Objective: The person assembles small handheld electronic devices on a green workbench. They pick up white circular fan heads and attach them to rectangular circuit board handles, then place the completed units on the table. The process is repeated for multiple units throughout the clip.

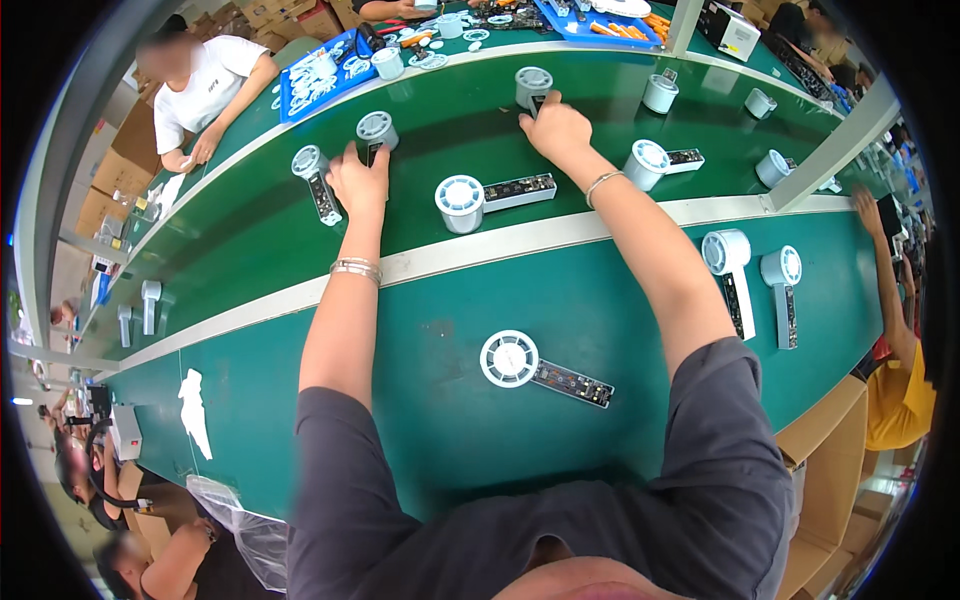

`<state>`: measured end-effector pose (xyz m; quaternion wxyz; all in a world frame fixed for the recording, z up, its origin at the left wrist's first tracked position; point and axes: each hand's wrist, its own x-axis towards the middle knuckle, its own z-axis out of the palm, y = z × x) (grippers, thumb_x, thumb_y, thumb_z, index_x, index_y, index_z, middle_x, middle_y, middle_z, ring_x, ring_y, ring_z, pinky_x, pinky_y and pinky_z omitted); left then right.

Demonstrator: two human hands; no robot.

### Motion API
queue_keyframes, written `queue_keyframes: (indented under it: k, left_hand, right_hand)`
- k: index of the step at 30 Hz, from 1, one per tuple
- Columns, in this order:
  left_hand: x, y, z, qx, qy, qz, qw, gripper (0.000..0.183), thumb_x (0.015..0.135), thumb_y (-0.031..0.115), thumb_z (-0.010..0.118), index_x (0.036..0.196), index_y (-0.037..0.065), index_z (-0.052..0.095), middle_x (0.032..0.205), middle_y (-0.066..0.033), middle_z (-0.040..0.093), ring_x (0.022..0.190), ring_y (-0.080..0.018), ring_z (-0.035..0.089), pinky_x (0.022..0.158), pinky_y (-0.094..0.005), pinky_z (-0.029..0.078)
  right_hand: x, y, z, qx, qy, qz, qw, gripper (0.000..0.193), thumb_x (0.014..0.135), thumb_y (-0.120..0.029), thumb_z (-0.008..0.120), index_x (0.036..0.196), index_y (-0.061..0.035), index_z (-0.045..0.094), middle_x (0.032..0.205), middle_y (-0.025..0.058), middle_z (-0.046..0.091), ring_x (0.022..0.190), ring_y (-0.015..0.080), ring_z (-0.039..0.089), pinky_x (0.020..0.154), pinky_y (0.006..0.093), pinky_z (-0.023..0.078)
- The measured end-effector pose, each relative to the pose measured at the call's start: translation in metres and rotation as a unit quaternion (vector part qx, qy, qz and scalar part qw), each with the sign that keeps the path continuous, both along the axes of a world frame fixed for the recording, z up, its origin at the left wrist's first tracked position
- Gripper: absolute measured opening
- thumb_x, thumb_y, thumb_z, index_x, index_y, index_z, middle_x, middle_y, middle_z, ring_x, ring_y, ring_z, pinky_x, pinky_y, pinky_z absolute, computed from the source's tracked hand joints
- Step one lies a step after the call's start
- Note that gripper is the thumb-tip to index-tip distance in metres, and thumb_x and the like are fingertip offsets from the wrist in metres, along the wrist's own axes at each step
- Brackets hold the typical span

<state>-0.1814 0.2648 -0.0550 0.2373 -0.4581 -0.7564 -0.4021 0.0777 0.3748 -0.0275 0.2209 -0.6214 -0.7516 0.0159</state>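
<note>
Both of my arms reach over the green conveyor belt. My left hand (358, 184) is closed around the handle of a light-grey handheld fan (376, 127), whose round vented head points away from me. Farther right, my right hand (556, 131) grips the dark handle of a second handheld fan (534, 82); its fingers partly cover that handle. Just left of my left hand lies a fan with an exposed circuit board (322, 198). Between my arms, another fan (461, 204) rests on the belt, its handle pointing right. Nearer me, a fan (510, 359) lies on the green worktable.
Two more fans (727, 252) lie on the table at right, beside an open cardboard box (826, 470). Several fans stand along the belt's right side. Blue trays (325, 75) of parts sit beyond the belt. White metal posts (840, 142) rise at right. Co-workers sit around.
</note>
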Motion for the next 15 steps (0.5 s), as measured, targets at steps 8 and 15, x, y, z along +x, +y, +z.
queue_keyframes:
  k: [8,15]
  left_hand:
    - [0.072,-0.089,0.049,-0.086,-0.22,-0.271,0.933,0.043,0.078,0.034,0.069,0.1,-0.003,0.061,0.079,-0.0103,0.06,0.063,-0.0156,0.053,0.06,-0.0297,0.045]
    - [0.114,-0.141,0.045,-0.253,-0.498,-0.343,0.755,0.048,0.087,0.047,0.055,0.096,0.001,0.064,0.077,-0.0053,0.064,0.064,-0.0105,0.055,0.054,-0.0226,0.042]
  right_hand:
    - [0.025,-0.07,0.05,-0.113,-0.026,0.397,0.91,0.042,0.07,-0.024,0.061,0.104,0.0003,0.06,0.102,0.0202,0.061,0.098,0.0341,0.058,0.086,0.0398,0.047]
    - [0.017,-0.111,0.028,-0.109,-0.121,0.334,0.929,0.032,0.07,-0.026,0.06,0.09,-0.0009,0.064,0.096,0.0183,0.063,0.093,0.0325,0.06,0.08,0.0396,0.049]
